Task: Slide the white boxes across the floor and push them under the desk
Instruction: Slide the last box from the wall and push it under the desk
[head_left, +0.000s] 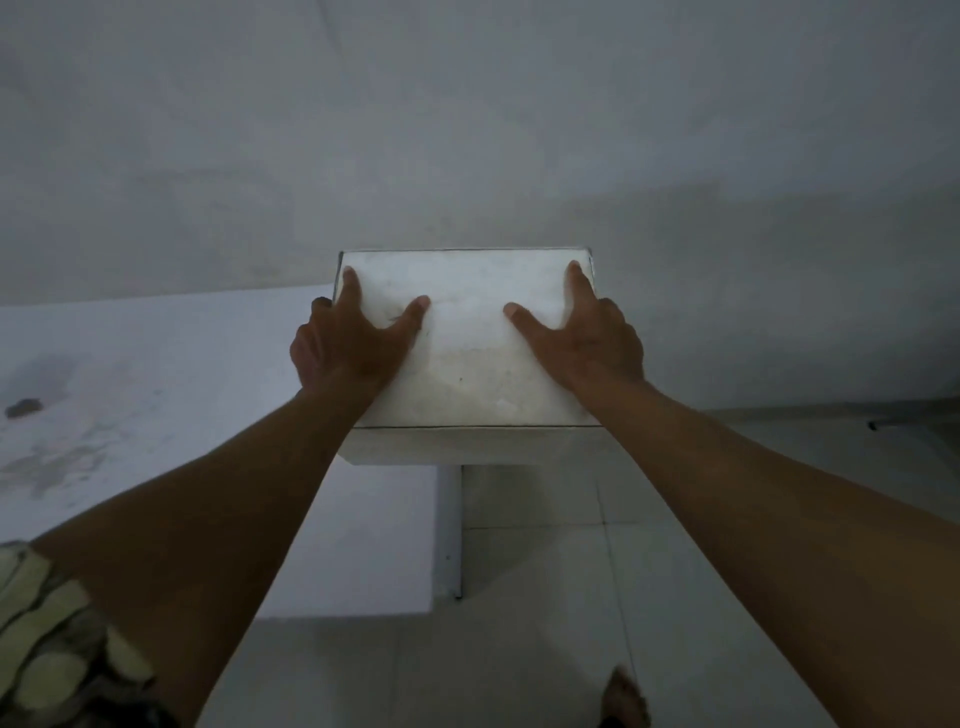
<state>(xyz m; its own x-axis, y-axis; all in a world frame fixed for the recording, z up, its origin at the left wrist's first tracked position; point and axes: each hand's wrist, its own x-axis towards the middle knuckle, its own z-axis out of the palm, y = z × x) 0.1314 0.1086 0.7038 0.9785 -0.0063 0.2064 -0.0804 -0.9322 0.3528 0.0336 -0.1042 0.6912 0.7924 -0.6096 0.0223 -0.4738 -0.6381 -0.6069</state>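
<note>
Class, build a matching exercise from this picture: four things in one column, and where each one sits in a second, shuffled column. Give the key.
Things
1. left hand
2. right hand
3. white box
4. bare foot

Places
A. on the tiled floor at the bottom edge of the view
B. gripped between both hands, in front of the grey wall
C. on the box's left side, thumb on top
D. on the box's right side, thumb on top

Pairs: 1-C, 2-D, 3-B, 4-A
</note>
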